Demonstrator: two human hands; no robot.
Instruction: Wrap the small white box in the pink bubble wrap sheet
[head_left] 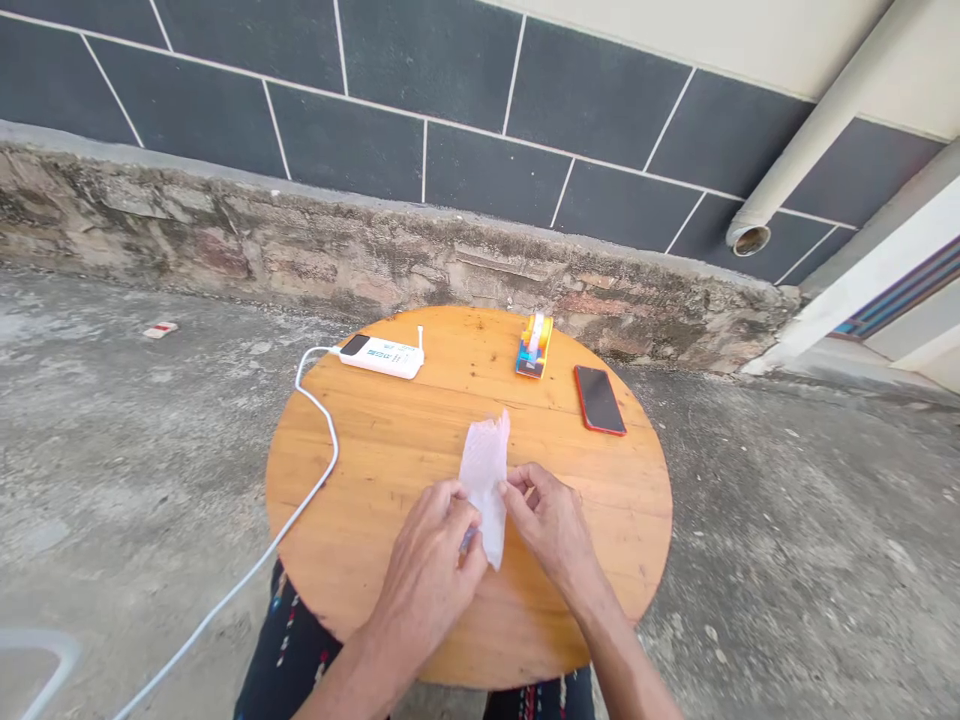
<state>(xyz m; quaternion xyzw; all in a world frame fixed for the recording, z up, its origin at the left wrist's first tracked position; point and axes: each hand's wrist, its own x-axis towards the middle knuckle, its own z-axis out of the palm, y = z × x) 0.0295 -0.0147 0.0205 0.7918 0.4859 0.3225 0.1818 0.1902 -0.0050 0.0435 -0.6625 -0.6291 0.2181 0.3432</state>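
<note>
A thin pinkish-white plastic sheet point(484, 460) stands lengthwise just below the centre of the frame, over the round wooden tabletop point(397, 440), with the left hand point(433, 548) grasping its left edge and the right hand point(551, 522) pinching its right edge between thumb and bent forefinger. Handling something this flimsy probably calls for a light, even pull from both hands, keeping the edges straight and smoothing creases outward, since uneven tension could wrinkle, skew or tear it.

Phone point(600, 400) right on table point(397, 450), tape dispenser point(534, 347) behind sheet point(485, 455), corded device point(382, 356) left
</note>
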